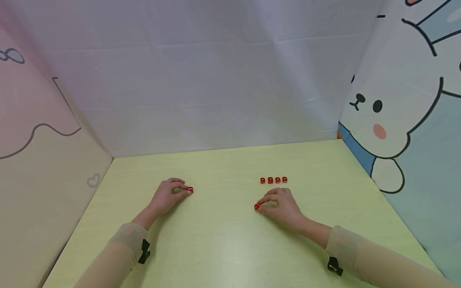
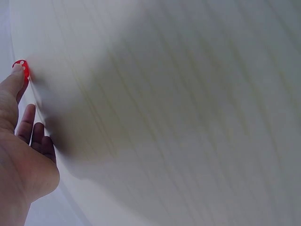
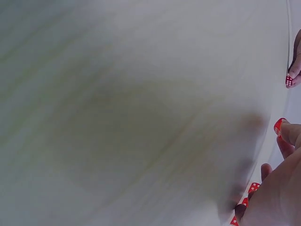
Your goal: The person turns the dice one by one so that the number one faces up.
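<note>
Between thumb and fingertips my left hand [image 1: 168,196] pinches a red die [image 1: 190,190] with white dots, on the left part of the table. In the left wrist view that die [image 2: 22,68] shows at the thumb tip, while the other fingers are loosely bent. My right hand [image 1: 282,206] pinches another red die [image 1: 257,207] right of the middle. The right wrist view shows this die [image 3: 279,126] at the thumb tip, partly hidden by it. Just beyond the right hand, several red dice [image 1: 270,180] stand in a short row with small gaps.
The pale yellow wooden table [image 1: 223,248] carries the dice. A plain white cloth wall [image 1: 216,92] rises at its back edge. A pink and cream panel [image 1: 39,180] borders the left, and a panel with a cartoon rabbit [image 1: 392,112] borders the right.
</note>
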`<action>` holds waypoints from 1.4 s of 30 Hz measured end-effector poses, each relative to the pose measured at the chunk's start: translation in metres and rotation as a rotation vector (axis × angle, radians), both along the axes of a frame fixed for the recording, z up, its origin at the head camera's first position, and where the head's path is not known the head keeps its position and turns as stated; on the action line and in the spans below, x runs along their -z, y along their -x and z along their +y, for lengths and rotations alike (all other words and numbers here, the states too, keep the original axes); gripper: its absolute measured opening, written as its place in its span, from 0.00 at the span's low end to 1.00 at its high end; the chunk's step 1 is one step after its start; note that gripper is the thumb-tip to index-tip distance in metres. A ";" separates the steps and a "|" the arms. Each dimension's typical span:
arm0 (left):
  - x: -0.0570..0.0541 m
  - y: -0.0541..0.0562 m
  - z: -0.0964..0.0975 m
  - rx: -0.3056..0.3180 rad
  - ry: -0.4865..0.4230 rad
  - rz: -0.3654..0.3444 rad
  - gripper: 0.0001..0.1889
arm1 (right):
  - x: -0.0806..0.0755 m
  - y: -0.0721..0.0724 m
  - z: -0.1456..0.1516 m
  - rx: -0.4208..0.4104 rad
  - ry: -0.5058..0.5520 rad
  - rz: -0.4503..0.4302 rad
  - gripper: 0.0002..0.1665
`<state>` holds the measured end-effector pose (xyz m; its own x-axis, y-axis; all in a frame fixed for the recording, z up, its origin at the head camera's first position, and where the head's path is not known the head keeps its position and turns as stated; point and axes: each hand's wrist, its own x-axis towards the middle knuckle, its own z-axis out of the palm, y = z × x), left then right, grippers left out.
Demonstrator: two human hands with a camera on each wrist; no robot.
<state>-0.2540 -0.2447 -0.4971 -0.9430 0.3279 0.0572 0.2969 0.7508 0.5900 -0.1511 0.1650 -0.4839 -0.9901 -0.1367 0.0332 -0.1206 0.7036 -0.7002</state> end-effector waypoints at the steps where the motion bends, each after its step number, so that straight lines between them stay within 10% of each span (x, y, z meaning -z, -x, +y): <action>1: 0.001 0.000 0.000 -0.001 -0.002 -0.001 0.11 | 0.001 0.000 0.000 -0.002 -0.001 0.000 0.06; 42: 0.019 0.003 -0.001 0.011 -0.029 0.002 0.11 | 0.016 0.001 0.007 -0.005 -0.107 0.068 0.05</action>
<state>-0.2569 -0.2455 -0.5166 -0.9394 0.3360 0.0685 0.3057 0.7299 0.6114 -0.1520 0.1715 -0.4997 -0.9853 -0.1476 0.0855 -0.1689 0.7732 -0.6113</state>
